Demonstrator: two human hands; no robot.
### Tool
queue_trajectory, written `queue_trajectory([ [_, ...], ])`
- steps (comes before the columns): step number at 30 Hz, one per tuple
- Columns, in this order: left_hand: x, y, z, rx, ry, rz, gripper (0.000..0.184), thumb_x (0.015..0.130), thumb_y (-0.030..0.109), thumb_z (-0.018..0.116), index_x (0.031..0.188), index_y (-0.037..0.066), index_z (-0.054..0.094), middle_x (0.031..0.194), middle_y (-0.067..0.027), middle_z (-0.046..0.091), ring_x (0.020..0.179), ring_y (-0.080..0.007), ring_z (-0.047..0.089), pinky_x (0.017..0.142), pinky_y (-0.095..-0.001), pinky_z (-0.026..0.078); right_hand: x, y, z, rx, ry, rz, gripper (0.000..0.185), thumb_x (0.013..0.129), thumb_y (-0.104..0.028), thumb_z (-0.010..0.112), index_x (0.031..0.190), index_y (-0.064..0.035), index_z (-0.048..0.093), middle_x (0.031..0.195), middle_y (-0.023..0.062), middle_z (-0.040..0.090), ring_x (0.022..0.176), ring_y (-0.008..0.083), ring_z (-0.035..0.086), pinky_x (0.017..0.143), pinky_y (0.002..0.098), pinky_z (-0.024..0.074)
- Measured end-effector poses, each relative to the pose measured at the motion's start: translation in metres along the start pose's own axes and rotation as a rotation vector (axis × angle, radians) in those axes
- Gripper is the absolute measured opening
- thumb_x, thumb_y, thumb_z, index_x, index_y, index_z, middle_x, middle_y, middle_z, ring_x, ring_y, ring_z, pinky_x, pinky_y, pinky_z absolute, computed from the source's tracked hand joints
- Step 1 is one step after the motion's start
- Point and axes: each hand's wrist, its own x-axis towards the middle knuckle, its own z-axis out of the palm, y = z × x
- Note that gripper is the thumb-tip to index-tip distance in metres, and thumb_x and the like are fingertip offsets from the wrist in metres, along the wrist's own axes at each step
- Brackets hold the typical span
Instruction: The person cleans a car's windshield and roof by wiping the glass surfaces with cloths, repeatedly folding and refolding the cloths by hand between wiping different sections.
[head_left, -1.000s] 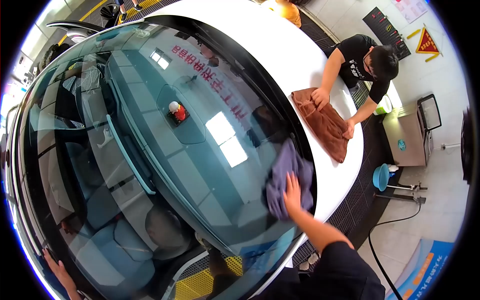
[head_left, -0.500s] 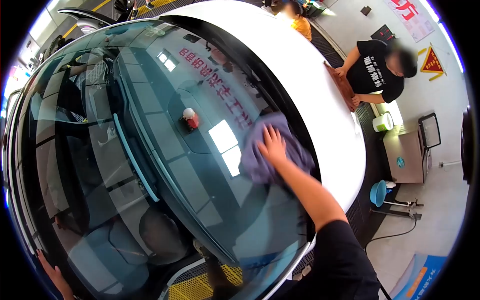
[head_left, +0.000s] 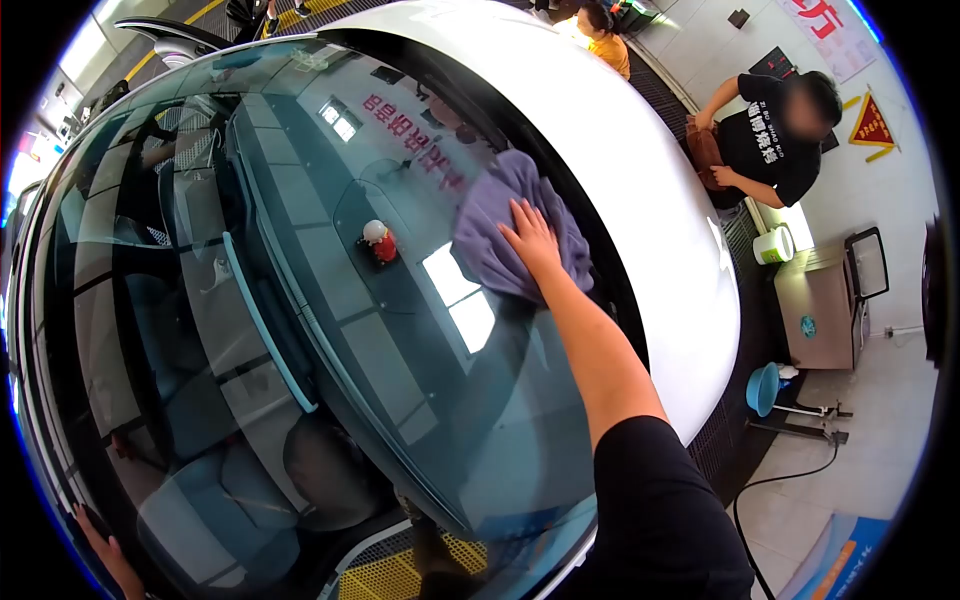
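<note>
My right hand [head_left: 532, 240] lies flat on a bunched purple cloth [head_left: 500, 215], fingers spread. It presses the cloth against the lower part of the windshield [head_left: 400, 330] of a white car, near the black edge by the hood [head_left: 640, 180]. Far down at the lower left, my left hand [head_left: 108, 548] rests open against the car's edge, its fingers stretched out. Through the glass, a small red and white figure [head_left: 379, 241] shows on the dashboard.
Beyond the hood stands a person in a black T-shirt [head_left: 765, 140], holding a brown cloth [head_left: 703, 150]. Another person in orange [head_left: 608, 52] is farther back. On the right are a green-white bucket [head_left: 772, 245], a metal cabinet [head_left: 815, 315], a blue basin [head_left: 763, 390] and a hose [head_left: 740, 510].
My right hand and the purple cloth have slid up the view along the glass. The person in black has drawn back from the hood with the brown cloth. My left hand stays put.
</note>
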Motion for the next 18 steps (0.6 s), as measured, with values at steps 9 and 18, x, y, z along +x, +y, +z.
queue_trajectory([
  [9, 0.012, -0.046, 0.074, -0.348, 0.361, 0.221, 0.063, 0.102, 0.042, 0.042, 0.151, 0.004, 0.032, 0.157, -0.0156, 0.031, 0.147, -0.0334, 0.023, 0.119, -0.0436, 0.016, -0.315, 0.122, -0.002, -0.096, 0.0, 0.397, 0.072, 0.091, -0.041, 0.058, 0.154, -0.0211, 0.028, 0.16, 0.0063, 0.027, 0.146, 0.0311, 0.027, 0.111, 0.0581, 0.0287],
  [18, 0.014, -0.034, 0.077, -0.159, 0.729, 0.227, 0.056, 0.104, 0.04, 0.042, 0.15, 0.008, 0.035, 0.158, -0.0138, 0.029, 0.147, -0.0337, 0.023, 0.118, -0.0507, 0.014, -0.545, -0.069, -0.034, -0.081, -0.184, 0.421, 0.088, 0.084, -0.039, 0.066, 0.156, -0.0151, 0.022, 0.163, 0.0096, 0.016, 0.149, 0.0378, 0.013, 0.115, 0.0635, 0.0139],
])
